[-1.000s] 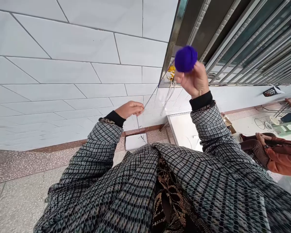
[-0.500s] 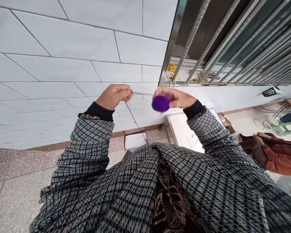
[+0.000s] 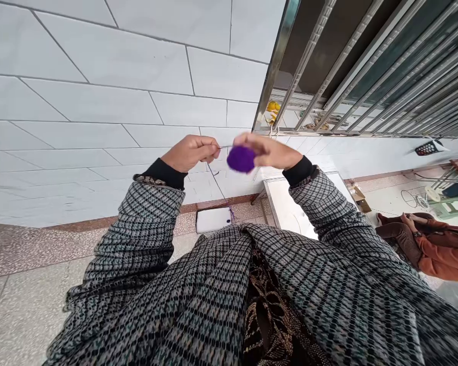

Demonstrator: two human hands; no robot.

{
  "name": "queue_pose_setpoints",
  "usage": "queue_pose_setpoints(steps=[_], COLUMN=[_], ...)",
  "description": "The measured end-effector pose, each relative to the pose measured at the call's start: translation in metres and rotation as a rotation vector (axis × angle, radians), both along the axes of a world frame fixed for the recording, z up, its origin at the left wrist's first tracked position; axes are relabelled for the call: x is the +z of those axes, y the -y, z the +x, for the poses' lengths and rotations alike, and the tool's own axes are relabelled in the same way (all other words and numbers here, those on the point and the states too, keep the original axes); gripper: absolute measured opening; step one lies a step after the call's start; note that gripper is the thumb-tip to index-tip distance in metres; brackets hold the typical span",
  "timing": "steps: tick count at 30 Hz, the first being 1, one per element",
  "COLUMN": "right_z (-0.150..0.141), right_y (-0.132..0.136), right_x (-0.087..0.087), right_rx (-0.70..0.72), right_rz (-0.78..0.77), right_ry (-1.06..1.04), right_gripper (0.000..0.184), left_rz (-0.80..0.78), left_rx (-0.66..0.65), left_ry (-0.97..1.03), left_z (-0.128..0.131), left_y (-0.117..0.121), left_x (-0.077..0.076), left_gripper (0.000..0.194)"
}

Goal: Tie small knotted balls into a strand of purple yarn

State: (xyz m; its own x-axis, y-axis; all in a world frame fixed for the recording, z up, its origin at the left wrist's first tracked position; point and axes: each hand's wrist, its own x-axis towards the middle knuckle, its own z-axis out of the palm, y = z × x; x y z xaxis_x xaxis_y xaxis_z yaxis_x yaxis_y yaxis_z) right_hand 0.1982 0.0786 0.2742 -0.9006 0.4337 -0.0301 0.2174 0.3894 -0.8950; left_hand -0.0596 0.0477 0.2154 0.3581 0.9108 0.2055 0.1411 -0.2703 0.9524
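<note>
My right hand (image 3: 270, 150) holds a purple ball of yarn (image 3: 241, 159), its fingers curled over the top and side and slightly blurred. My left hand (image 3: 194, 152) is closed in a pinch on the purple yarn strand (image 3: 218, 184). A short length of that strand spans the gap between my two hands. From the left fingers the rest slants down toward my lap, where a small purple tangle (image 3: 232, 213) shows beside a white flat object (image 3: 212, 219).
A white table (image 3: 290, 201) stands below my right forearm. Ahead are a tiled wall (image 3: 137, 107) and a metal-barred window (image 3: 351, 66) with yellow items on its sill. At right sits a person in an orange jacket (image 3: 442, 251), near a green stool (image 3: 452, 207) and a cardboard box (image 3: 361, 197).
My left hand has shifted a little to the right, and my right hand with the yarn ball slightly left. The gap between them is narrower. A purple tangle now shows at the white object.
</note>
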Motion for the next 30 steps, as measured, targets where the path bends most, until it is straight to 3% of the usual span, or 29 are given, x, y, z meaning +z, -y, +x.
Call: queue_pose_setpoints(steps=[2,4,5,7,8,10,12,14,17,21,27,30], right_z=[-0.004,-0.012,-0.015,-0.018,-0.017,-0.011,-0.001,0.008,0.017,0.034,0.086,0.110], right_y=[-0.001,-0.009,-0.014,-0.024,-0.027,-0.029,-0.024,-0.018,-0.017,-0.029,-0.045,-0.053], right_x=[0.008,0.014,0.016,0.014,0.011,0.003,-0.005,-0.008,-0.005,0.014,0.056,0.082], right_rx=[-0.128,-0.340,-0.440,-0.539,-0.515,-0.316,-0.084,0.041,-0.006,-0.227,-0.314,-0.484], right_rz=[-0.077,-0.086,-0.033,0.134,0.207,0.213,0.090,-0.017,-0.170,-0.347,-0.338,-0.345], right_ry=[-0.313,-0.569,-0.589,-0.422,-0.289,-0.050,0.069,0.079,-0.235,-0.746,-1.083,-1.265], right_gripper=[0.075,0.068,0.062,0.050,0.047,0.047,0.051,0.058,0.073,0.079,0.041,0.029], left_rz=[-0.033,-0.034,-0.023,0.007,0.020,0.035,0.022,-0.033,-0.169,-0.297,-0.604,-0.766], left_rx=[-0.030,-0.134,-0.195,-0.286,-0.302,-0.260,-0.180,-0.141,-0.165,-0.135,0.115,0.230], left_ry=[-0.032,-0.092,-0.121,-0.142,-0.128,-0.058,0.049,0.180,0.393,0.539,0.394,0.366], left_z=[0.007,0.020,0.025,0.032,0.032,0.026,0.017,0.010,0.006,-0.002,-0.044,-0.062], left_y=[-0.001,0.003,0.006,0.012,0.014,0.013,0.008,0.001,-0.008,-0.011,0.011,0.034], left_x=[-0.008,-0.008,-0.005,0.004,0.008,0.013,0.010,-0.001,-0.030,-0.086,-0.182,-0.218], left_gripper=[0.025,0.024,0.025,0.027,0.027,0.028,0.028,0.030,0.038,0.054,0.054,0.049])
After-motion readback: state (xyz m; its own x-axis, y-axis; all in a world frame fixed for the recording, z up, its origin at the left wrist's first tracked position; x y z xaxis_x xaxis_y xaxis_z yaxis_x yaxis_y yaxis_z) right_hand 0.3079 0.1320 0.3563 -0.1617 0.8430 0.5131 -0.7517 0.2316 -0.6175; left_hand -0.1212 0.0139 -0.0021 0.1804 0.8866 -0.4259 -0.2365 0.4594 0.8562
